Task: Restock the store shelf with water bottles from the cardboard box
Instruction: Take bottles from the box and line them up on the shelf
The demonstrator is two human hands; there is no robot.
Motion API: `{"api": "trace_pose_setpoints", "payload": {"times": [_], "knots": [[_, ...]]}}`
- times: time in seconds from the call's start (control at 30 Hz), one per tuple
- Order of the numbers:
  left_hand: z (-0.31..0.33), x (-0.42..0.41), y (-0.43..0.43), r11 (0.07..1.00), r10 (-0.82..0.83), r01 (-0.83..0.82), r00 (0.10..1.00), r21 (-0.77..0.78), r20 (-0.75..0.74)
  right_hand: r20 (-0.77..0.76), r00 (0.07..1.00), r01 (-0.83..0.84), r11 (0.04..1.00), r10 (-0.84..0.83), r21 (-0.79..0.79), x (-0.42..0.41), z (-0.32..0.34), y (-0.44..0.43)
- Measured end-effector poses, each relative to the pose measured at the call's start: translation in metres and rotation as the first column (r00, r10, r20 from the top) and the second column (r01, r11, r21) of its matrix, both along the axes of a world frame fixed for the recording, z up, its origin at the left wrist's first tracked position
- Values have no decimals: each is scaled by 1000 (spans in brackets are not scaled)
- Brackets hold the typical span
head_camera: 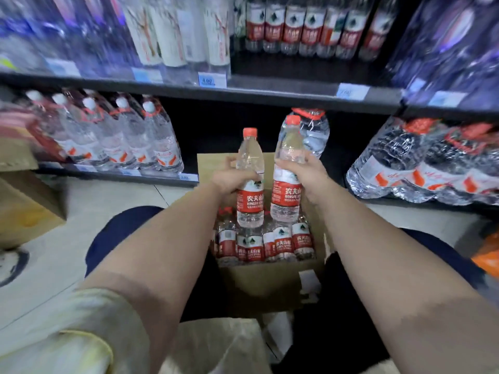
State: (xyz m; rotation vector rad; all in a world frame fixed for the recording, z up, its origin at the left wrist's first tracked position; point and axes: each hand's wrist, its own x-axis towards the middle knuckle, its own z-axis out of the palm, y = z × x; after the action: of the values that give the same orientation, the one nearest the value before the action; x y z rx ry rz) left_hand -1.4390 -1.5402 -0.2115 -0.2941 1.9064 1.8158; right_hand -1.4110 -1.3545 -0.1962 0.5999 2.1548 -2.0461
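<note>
The cardboard box (270, 287) sits between my knees, packed bottles (270, 245) inside. Above it my left hand (232, 179) curls round one upright water bottle (249, 201), my right hand (306, 176) round a second bottle (286, 193). I'd grip firmly and lift both to the red-labelled row (310, 28) on the upper shelf (297, 91), labels facing out.

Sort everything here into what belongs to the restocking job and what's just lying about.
Job: left hand, right hand, left bottle, right bottle, cardboard box, boxed bottles, matching shelf row.
Lying about: white-capped bottles, shrink-wrapped packs, second carton, orange item.
</note>
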Motion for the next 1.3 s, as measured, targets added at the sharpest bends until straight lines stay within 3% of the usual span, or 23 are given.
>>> {"api": "trace_pose_setpoints", "payload": {"times": [0.3, 0.43, 0.6, 0.8, 0.97, 1.1, 1.3], "knots": [[132, -8, -9, 988, 65, -21, 957, 156, -282, -182, 972, -148, 989, 148, 11, -1, 131, -16], [159, -30, -7, 977, 55, 15, 947, 215, -316, -200, 978, -50, 997, 60, 57, -22, 150, -13], [164, -71, 16, 956, 102, -13, 951, 291, -292, -156, 984, 78, 995, -88, -67, -60, 151, 2], [186, -153, 43, 968, 94, -4, 932, 249, -349, -164, 986, 9, 997, -22, -79, -133, 173, 35], [194, -224, 66, 980, 91, -8, 909, 201, -406, -233, 970, 42, 994, -65, -100, -191, 182, 62], [196, -266, 86, 989, 48, 24, 884, 148, -464, -327, 940, 87, 995, -100, -54, -232, 176, 74], [156, -315, 88, 993, 27, 26, 899, 114, -437, -389, 917, 127, 989, -88, 77, -274, 135, 82]]}}
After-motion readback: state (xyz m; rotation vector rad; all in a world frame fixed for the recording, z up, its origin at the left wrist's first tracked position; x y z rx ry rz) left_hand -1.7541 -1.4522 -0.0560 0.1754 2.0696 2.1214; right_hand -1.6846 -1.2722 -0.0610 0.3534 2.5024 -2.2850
